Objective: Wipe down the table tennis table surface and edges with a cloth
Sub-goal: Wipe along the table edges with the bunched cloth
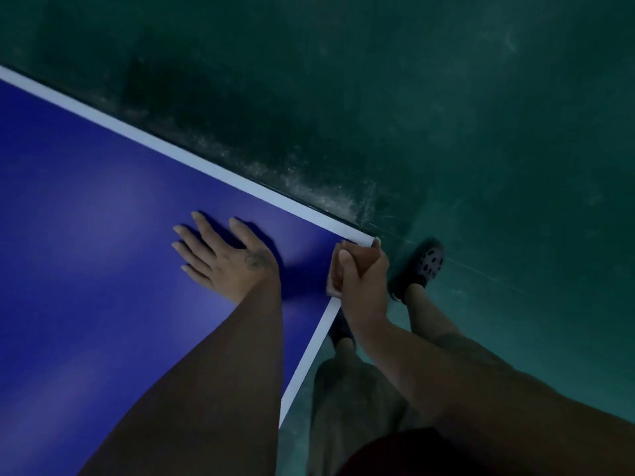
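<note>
My L hand (226,259) lies flat, fingers spread, on the blue worktop (103,235); R hand (360,276) grips the cloth (334,286) w/ curled fingers at the worktop's corner edge

The person's left hand (225,257) lay palm down, fingers straight and spread, with the bare forearm reaching straight out from the body. The right hand (360,273) was curled tight round a cloth (334,289), thumb on top, its forearm angling in from the right. The two hands were near each other but not touching.
</note>
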`<action>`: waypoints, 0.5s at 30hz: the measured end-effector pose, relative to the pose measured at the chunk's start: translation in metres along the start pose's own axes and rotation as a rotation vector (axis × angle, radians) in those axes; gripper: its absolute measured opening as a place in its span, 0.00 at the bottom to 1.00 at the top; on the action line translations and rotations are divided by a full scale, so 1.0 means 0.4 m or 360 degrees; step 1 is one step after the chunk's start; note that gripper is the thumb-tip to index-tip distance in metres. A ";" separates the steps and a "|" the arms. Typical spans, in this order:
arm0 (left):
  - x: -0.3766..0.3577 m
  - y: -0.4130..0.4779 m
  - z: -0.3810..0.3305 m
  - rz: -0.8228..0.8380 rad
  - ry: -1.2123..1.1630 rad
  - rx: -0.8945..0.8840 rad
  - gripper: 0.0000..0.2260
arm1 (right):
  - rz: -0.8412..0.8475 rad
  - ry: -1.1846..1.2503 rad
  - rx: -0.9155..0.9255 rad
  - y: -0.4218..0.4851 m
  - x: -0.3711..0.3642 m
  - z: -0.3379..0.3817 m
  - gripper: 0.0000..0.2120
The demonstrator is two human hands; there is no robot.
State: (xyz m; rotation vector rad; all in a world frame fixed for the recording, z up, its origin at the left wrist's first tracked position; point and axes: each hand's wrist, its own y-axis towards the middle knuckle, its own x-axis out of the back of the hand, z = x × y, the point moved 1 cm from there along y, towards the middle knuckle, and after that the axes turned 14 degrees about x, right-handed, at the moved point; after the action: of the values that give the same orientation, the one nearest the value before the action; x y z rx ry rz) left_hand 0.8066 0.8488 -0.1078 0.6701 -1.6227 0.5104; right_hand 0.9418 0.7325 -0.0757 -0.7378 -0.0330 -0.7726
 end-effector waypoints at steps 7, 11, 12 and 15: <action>0.008 0.003 -0.002 0.0027 -0.0002 0.0020 0.29 | 0.0176 -0.0125 0.0176 0.041 0.070 0.021 0.28; 0.006 -0.005 -0.002 -0.0032 -0.0014 -0.0001 0.28 | 0.0656 -0.0153 0.0451 0.087 0.120 0.047 0.28; 0.007 -0.006 -0.003 -0.0042 -0.0019 0.0001 0.28 | 0.0758 -0.0313 0.0546 0.106 0.133 0.055 0.27; 0.008 -0.003 -0.004 -0.0029 -0.0020 0.0015 0.28 | 0.1067 -0.0806 0.0660 0.169 0.156 0.099 0.30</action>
State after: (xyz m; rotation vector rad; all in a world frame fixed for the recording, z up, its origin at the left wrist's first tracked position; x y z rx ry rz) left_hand 0.8084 0.8487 -0.1043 0.6959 -1.6250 0.5017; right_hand 1.0400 0.7509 -0.0681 -0.4809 -0.3739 0.0779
